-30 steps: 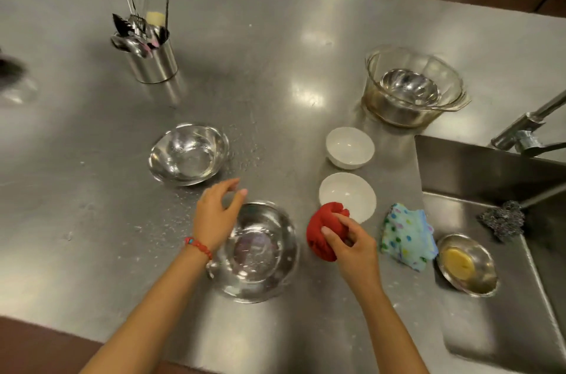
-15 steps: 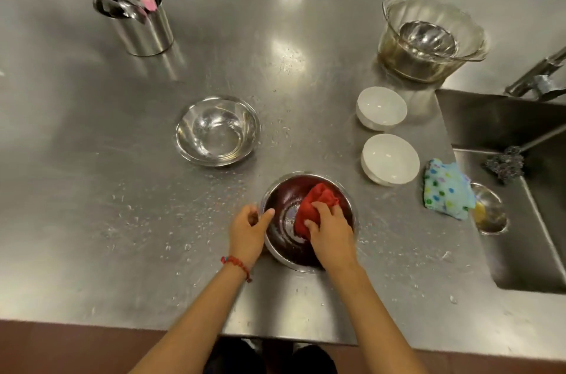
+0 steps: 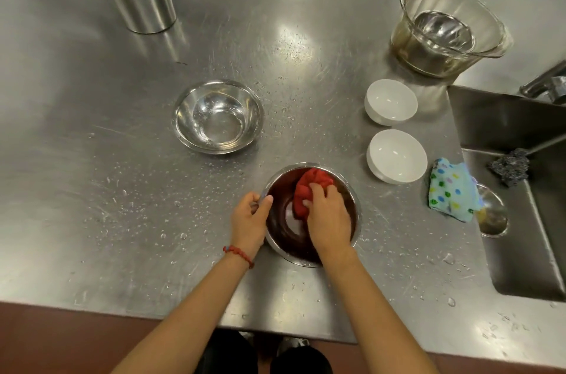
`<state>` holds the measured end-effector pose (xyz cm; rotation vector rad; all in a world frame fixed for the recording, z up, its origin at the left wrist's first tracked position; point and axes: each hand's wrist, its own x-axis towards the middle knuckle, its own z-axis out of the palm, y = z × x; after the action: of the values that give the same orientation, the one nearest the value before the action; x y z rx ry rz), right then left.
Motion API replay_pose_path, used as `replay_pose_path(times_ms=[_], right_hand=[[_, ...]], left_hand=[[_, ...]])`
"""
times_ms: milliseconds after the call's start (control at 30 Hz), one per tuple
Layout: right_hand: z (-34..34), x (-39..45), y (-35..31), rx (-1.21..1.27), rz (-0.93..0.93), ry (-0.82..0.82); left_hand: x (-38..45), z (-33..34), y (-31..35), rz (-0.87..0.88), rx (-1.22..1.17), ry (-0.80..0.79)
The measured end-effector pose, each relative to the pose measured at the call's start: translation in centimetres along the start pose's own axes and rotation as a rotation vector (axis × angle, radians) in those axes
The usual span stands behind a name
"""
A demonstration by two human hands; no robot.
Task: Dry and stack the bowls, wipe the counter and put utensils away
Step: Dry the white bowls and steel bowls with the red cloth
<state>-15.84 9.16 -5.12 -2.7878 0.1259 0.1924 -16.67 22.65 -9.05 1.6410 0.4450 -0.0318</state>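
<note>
Stainless steel runs under everything here: the counter (image 3: 92, 159) is speckled with water drops, and on it, near the front edge, stands a steel bowl (image 3: 286, 239). The left hand (image 3: 249, 220) grips the bowl's left rim, thumb hooked over the lip and fingers curled outside. The right hand (image 3: 329, 217) is down inside the bowl, fingers bunched round a red cloth (image 3: 309, 187) and pressing it against the inner wall. A second steel bowl (image 3: 219, 116) sits apart behind and to the left, with what looks like water inside it. Two white bowls (image 3: 396, 156) stand side by side to the right, and beyond them a glass bowl (image 3: 447, 30) holds a smaller steel one. A steel utensil holder (image 3: 144, 9) stands at the far left. A dotted cloth (image 3: 451, 190) lies at the sink (image 3: 520, 251) edge. No writing can be read on anything.
</note>
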Motion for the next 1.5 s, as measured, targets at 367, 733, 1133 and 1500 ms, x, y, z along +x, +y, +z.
replay_pose_path(times_ms=[367,733,1133,1500], right_hand=[[0.0,-1.4,-0.8,0.512,0.036,-0.185],[-0.3,-1.1,-0.3,0.632,0.029,-0.188],[0.0,-1.4,-1.2,0.727,0.156,-0.100],[-0.5,-0.2,0.4,0.398,-0.031,-0.135]], left_hand=[[0.1,0.6,-0.1,0.033,-0.013,-0.037],[-0.3,2.2,0.0,0.004,-0.046,0.029],[-0.5,2.0,0.5,0.055,0.008,-0.008],[-0.3,1.5,0.4,0.065,0.043,-0.037]])
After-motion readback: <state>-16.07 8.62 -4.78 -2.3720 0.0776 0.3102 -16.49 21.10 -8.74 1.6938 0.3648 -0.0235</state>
